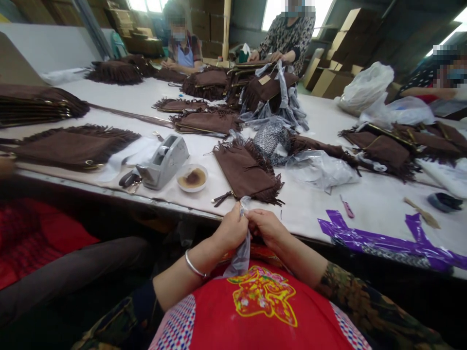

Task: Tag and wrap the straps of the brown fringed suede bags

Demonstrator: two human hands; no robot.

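Note:
My left hand (233, 227) is closed round a strip of thin translucent plastic wrap (241, 255), which hangs down toward my red apron. Close against it, the pinched fingers of my right hand (265, 226) grip the same wrap near its upper part. The wrap's top end reaches the near edge of a brown fringed pouch (242, 170) lying flat on the table just beyond my hands. A zipper with a dark pull tab (222, 198) shows at the pouch's near left corner. Whether a strap lies inside the wrap, I cannot tell.
A grey tape dispenser (164, 160) and a white bowl of brownish stuff (192, 178) stand left. Purple tape (379, 243) lines the right table edge, near a pink cutter (347, 208). Brown fringed bags (209, 121) and crumpled plastic (321, 170) lie beyond. Several people work around the table.

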